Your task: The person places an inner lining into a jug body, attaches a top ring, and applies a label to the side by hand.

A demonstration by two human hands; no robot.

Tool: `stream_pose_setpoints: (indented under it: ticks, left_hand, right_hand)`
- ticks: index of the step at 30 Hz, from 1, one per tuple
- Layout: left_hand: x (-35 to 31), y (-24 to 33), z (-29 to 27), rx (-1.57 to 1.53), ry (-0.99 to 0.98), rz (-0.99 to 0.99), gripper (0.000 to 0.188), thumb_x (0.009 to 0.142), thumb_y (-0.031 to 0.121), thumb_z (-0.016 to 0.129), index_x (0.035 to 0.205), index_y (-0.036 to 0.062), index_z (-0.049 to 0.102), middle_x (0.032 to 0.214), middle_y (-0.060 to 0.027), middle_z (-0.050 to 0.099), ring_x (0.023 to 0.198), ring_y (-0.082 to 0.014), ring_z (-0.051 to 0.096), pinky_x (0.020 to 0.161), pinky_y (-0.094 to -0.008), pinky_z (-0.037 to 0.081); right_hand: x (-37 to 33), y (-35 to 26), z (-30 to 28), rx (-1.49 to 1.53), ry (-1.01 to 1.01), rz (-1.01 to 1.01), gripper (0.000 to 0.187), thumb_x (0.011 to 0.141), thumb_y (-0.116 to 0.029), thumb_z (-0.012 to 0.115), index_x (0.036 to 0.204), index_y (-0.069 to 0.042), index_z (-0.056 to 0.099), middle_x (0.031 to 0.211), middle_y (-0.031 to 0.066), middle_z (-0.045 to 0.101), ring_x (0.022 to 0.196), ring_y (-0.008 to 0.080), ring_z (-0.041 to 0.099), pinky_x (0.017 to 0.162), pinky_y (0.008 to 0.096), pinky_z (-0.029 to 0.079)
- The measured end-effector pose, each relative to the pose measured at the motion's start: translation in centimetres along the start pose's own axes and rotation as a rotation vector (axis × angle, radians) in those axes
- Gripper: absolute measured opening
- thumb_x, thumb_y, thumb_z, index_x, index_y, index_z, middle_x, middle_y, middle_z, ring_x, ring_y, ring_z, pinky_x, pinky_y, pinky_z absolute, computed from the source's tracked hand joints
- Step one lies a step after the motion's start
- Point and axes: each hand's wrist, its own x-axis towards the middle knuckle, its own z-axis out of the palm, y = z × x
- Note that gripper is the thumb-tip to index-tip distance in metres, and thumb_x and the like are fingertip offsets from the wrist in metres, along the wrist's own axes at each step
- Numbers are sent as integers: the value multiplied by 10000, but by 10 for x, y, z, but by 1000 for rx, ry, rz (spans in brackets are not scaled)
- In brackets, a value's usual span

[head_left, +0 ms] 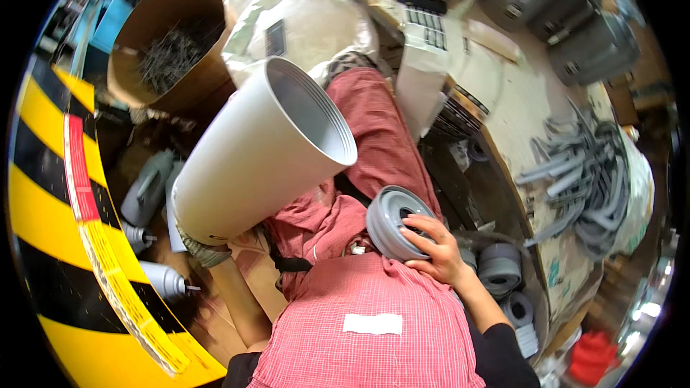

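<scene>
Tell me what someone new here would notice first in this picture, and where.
Probably the big pale grey tapered container, tilted left of centre with its open mouth toward the upper right. The black-and-yellow striped panel curving along the left edge likely competes with it. Next may come the grey ring-shaped part in the right hand, just right of centre.

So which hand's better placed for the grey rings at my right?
Likely your right hand: it's nearer those rings, though holding another piece; your left hand supports the grey container.
</scene>
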Motion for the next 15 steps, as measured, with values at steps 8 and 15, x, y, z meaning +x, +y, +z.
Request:
stream_pose_setpoints:
  ticks: [8,15]
  left_hand:
    - [-69,12,-2,-59,34,-46,411,1028,335,467,1307,40,532,1382,-173,534,1262,-364,526,1042,-504,461]
    - [-61,29,33,-123,-110,-27,397,1033,330,455,1293,42,536,1379,-173,532,1254,-367,529,1030,-508,474]
  right_hand:
    - [27,12,-25,733,889,239,565,1073,-405,471,1389,62,492,1314,158,613,1157,261,626,970,385,521]
    - [100,-16,-41,-39,413,-420,547,1056,-386,456,1515,-116,334,1353,410,501,1241,575,529,997,643,466]
